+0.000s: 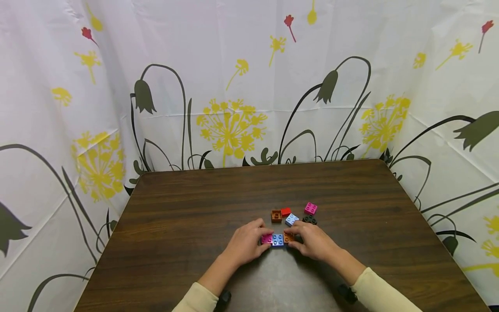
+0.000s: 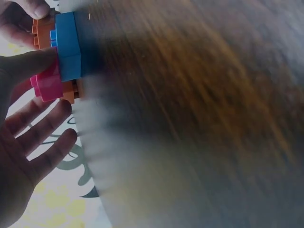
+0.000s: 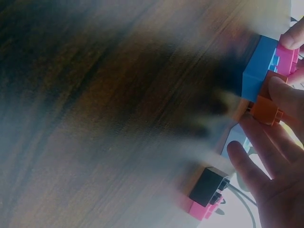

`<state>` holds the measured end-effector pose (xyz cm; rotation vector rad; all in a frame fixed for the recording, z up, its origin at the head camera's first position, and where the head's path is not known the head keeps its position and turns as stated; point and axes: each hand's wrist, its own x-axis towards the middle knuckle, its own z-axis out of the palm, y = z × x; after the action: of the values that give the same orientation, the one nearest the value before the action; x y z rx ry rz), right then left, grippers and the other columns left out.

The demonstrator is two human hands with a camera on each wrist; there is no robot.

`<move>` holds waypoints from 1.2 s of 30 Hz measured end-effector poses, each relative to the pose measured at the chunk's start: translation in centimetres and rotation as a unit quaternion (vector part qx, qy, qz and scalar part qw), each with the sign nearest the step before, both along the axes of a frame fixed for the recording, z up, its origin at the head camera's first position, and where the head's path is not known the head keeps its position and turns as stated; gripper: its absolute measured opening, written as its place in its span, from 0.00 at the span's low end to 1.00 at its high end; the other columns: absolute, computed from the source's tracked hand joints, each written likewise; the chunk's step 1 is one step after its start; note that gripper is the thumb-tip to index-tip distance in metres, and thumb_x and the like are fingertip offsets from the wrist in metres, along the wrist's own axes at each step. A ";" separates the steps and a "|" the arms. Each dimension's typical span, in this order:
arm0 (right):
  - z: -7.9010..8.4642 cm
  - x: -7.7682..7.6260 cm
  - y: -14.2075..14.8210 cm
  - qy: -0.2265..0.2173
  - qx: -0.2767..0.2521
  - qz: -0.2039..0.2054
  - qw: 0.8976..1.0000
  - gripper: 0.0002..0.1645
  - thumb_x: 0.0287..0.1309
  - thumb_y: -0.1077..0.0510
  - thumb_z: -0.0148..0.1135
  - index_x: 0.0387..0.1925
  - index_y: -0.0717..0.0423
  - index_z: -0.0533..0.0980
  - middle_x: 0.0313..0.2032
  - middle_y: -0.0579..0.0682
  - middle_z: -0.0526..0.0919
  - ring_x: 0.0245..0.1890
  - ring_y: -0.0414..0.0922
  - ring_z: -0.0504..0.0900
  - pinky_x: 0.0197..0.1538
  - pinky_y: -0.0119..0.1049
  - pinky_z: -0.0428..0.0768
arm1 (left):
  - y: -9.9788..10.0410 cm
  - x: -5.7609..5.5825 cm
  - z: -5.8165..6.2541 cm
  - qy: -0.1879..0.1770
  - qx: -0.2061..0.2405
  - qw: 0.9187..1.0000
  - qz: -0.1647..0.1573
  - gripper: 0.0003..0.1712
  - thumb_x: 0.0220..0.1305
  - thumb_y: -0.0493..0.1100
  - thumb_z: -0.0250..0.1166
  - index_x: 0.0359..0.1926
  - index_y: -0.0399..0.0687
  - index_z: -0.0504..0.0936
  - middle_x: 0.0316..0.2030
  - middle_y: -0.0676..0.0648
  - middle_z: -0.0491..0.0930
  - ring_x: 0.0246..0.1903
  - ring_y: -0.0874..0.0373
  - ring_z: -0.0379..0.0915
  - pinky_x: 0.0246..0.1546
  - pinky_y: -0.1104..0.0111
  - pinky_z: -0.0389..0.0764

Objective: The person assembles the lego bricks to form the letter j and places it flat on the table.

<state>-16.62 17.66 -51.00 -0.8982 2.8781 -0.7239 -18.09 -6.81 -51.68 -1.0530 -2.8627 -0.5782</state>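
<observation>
Near the middle of the table, my left hand (image 1: 246,242) pinches a pink toy building brick (image 1: 267,238) between thumb and fingers. My right hand (image 1: 316,240) pinches an orange brick (image 1: 288,237). Between the two lies a blue brick (image 1: 278,240), its studs facing up. The wrist views show the blue brick (image 2: 69,45) lower, against the table side, with the pink brick (image 2: 49,85) and the orange brick (image 3: 266,108) at its two ends, higher up. Fingers partly cover both end bricks. How firmly they are joined I cannot tell.
Behind the hands lie loose bricks: a brown one (image 1: 276,216), a red one (image 1: 286,212), a light blue one (image 1: 291,219), a black one (image 1: 309,220) and a pink one (image 1: 310,208). A flowered curtain (image 1: 249,26) hangs beyond the dark wooden table (image 1: 179,208).
</observation>
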 end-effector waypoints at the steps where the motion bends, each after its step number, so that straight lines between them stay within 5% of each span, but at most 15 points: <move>1: 0.0 0.0 0.0 0.000 0.001 0.000 1.000 0.21 0.58 0.53 0.70 0.53 0.54 0.82 0.40 0.43 0.80 0.35 0.37 0.75 0.40 0.38 0.77 | 0.0 0.0 0.0 0.000 0.001 1.000 0.001 0.21 0.57 0.53 0.74 0.51 0.56 0.87 0.36 0.57 0.73 0.30 0.67 0.65 0.29 0.74 0.70; 7: -0.1 0.1 -0.1 0.012 0.007 -0.002 1.000 0.21 0.58 0.52 0.70 0.53 0.53 0.81 0.42 0.43 0.80 0.40 0.39 0.78 0.44 0.42 0.79 | 0.0 0.0 0.0 0.007 0.013 1.000 0.002 0.20 0.56 0.52 0.74 0.50 0.55 0.86 0.36 0.58 0.75 0.32 0.66 0.68 0.32 0.71 0.74; 13: -0.1 0.2 -0.1 0.017 0.013 0.000 1.000 0.22 0.59 0.52 0.70 0.55 0.53 0.80 0.46 0.46 0.81 0.46 0.42 0.80 0.49 0.46 0.79 | -0.1 0.0 -0.4 -0.023 0.025 0.999 0.015 0.22 0.55 0.51 0.74 0.52 0.57 0.84 0.45 0.56 0.82 0.46 0.61 0.77 0.47 0.61 0.77; 19: 0.7 0.3 1.0 0.003 -0.004 -0.008 1.000 0.30 0.57 0.52 0.71 0.61 0.53 0.76 0.53 0.51 0.80 0.48 0.46 0.82 0.50 0.49 0.79 | -0.3 -0.1 -0.6 -0.036 0.027 0.999 0.020 0.25 0.55 0.51 0.74 0.55 0.57 0.82 0.49 0.54 0.82 0.49 0.57 0.78 0.49 0.58 0.77; 29: 0.8 -0.8 4.2 0.063 0.016 -0.160 0.985 0.22 0.51 0.56 0.75 0.49 0.54 0.83 0.43 0.49 0.81 0.37 0.46 0.81 0.41 0.48 0.81 | 0.1 0.0 -0.5 -0.037 0.031 0.999 0.019 0.25 0.55 0.54 0.74 0.54 0.56 0.83 0.45 0.55 0.82 0.47 0.60 0.77 0.49 0.61 0.77; 36: -1.0 -1.4 5.0 0.044 0.034 -0.194 0.979 0.27 0.50 0.49 0.76 0.51 0.55 0.82 0.41 0.49 0.80 0.36 0.47 0.79 0.42 0.50 0.81 | 0.3 -0.1 -0.4 -0.043 0.038 0.998 0.020 0.22 0.56 0.53 0.74 0.51 0.54 0.84 0.44 0.56 0.82 0.45 0.61 0.77 0.48 0.61 0.77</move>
<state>-18.03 22.63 -52.05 -0.3677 3.1738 -0.6135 -18.19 -6.49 -52.06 -0.9808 -2.9001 -0.7416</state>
